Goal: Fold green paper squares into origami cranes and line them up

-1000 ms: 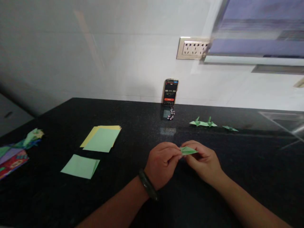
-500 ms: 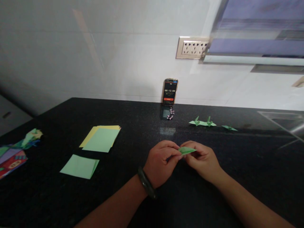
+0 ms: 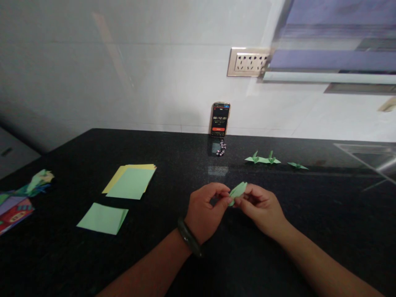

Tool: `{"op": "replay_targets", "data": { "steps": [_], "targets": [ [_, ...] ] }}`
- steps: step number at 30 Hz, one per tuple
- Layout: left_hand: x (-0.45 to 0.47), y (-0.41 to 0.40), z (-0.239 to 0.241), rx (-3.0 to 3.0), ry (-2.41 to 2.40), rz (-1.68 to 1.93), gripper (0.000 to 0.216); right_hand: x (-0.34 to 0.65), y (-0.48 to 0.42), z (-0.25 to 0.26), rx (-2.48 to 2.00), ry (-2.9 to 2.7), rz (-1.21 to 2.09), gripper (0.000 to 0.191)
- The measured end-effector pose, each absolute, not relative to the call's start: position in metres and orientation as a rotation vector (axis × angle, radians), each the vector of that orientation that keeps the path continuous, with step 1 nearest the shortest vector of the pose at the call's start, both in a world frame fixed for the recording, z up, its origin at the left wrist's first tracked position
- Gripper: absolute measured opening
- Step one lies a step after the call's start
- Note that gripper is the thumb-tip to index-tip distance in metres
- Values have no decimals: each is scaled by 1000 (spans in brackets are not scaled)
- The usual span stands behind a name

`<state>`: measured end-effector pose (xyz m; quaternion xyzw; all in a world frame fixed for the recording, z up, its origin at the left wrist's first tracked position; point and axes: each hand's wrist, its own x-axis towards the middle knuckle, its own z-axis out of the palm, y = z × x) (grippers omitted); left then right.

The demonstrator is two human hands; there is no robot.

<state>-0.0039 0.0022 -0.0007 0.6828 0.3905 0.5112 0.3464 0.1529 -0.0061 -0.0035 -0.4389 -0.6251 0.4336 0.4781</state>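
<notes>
Both of my hands pinch a small folded green paper piece [image 3: 237,191] just above the black counter [image 3: 173,264]. My left hand [image 3: 206,211], with a dark band on its wrist, grips the piece's lower left end between thumb and fingers. My right hand [image 3: 262,208] holds it from the right side. The piece is narrow and tilted, its upper tip pointing up and to the right.
A folded green sheet [image 3: 103,218] and a stack of green and yellow sheets [image 3: 130,181] lie to the left. Finished green paper figures [image 3: 262,159] sit at the back right. A phone [image 3: 220,119] showing a timer leans on the wall. Colourful paper [image 3: 18,200] lies at the left edge.
The green piece has turned from lying nearly flat to tilting up to the right between my fingers. The phone's timer has advanced. My hands stayed in about the same place.
</notes>
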Motion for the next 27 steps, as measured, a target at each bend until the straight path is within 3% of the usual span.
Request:
{"op": "replay_targets", "data": {
  "steps": [3, 7, 27],
  "targets": [
    [-2, 4, -4, 1523, 992, 1130, 16, 151, -6, -3, -1145, -1492, 1047, 10],
    [-1, 6, -6, 1664, 1071, 947, 24, 150, -6, -3, -1244, -1442, 1014, 14],
    [2, 6, -10, 1601, 1044, 917, 26, 147, -4, -7, -1290, -1293, 1070, 23]
  ]
}}
